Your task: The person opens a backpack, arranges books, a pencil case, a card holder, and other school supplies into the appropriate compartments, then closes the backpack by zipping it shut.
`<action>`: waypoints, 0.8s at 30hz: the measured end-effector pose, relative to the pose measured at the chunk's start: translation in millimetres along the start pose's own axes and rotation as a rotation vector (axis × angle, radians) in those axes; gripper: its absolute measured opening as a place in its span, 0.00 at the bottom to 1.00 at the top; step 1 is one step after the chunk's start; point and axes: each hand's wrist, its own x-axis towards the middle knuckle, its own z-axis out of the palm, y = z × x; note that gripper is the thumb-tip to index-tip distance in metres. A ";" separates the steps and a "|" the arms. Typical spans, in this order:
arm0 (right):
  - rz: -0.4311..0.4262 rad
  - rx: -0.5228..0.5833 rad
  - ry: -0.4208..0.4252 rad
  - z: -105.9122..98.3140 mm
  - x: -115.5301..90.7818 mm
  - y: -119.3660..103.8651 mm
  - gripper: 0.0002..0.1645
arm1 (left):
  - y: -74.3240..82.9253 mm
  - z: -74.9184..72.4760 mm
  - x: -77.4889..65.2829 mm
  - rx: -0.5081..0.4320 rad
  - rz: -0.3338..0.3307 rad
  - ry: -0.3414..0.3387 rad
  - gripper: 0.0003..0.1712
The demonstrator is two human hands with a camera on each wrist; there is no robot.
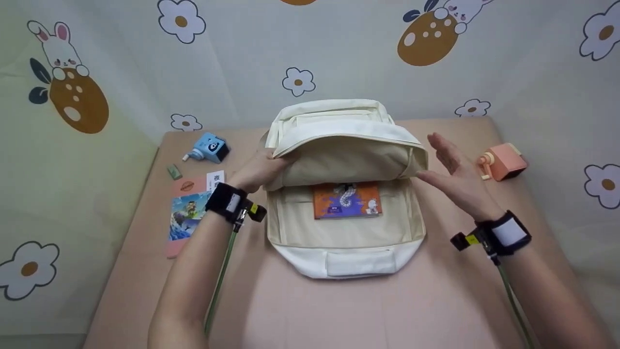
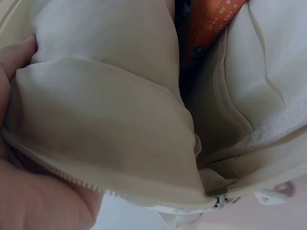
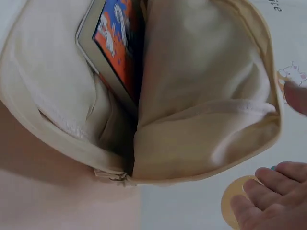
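Note:
A cream backpack (image 1: 300,237) lies unzipped in the middle of the table, its front panel (image 1: 353,160) lifted. My left hand (image 1: 259,169) grips the panel's left edge; in the left wrist view the thumb presses the lining and the fingers are behind the zipped edge. Inside the bag lies a thick orange-and-purple book (image 1: 346,199), its upper part covered by the panel in the head view. At the panel's right edge my right hand (image 1: 457,179) is held with fingers extended. In the right wrist view those fingers (image 3: 278,201) stand apart from the fabric.
On the left are a blue pencil sharpener (image 1: 210,148), a small green eraser (image 1: 174,171) and a pink-bordered booklet (image 1: 186,218), partly behind my left forearm. A pink-orange pencil sharpener (image 1: 503,161) stands on the right. A printed curtain (image 1: 242,53) surrounds the table's far side.

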 end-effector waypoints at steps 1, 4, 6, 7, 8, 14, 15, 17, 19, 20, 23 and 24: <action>0.016 0.000 -0.046 0.3 6.4 4.3 0.55 | 0.0 -0.1 -0.3 0.005 0.000 -0.002 0.37; 0.035 0.012 -0.156 2.9 23.4 17.9 0.61 | -0.8 0.2 0.0 -0.007 0.007 -0.010 0.38; 0.037 0.033 -0.196 4.6 32.0 26.1 0.59 | -1.8 0.3 0.4 -0.012 0.014 -0.014 0.38; 0.041 0.037 -0.207 5.2 35.4 29.6 0.58 | -2.2 0.4 0.6 -0.016 0.018 -0.014 0.38; 0.049 0.024 -0.213 5.5 38.0 32.9 0.55 | -2.7 0.6 1.2 -0.019 0.025 -0.015 0.38; 0.145 -0.051 -0.229 6.9 45.4 44.7 0.38 | -3.5 2.5 4.9 -0.075 0.086 -0.002 0.37; 0.153 -0.045 -0.228 7.9 46.0 45.2 0.37 | -3.5 2.6 5.4 -0.081 0.093 0.002 0.37; 0.165 -0.053 -0.226 9.7 46.8 46.5 0.34 | -3.1 2.5 5.8 -0.071 0.095 0.013 0.38; 0.176 -0.056 -0.207 11.9 47.1 46.6 0.32 | -2.8 2.4 5.4 -0.062 0.084 0.018 0.37; 0.177 -0.064 -0.194 12.8 47.1 46.8 0.32 | -2.8 2.3 5.4 -0.056 0.079 0.019 0.37; 0.175 -0.068 -0.157 15.6 47.1 47.0 0.29 | -2.6 2.7 5.5 -0.042 0.067 0.015 0.37; 0.170 -0.061 -0.146 16.6 47.2 46.8 0.29 | -2.8 2.8 5.6 -0.040 0.066 0.012 0.37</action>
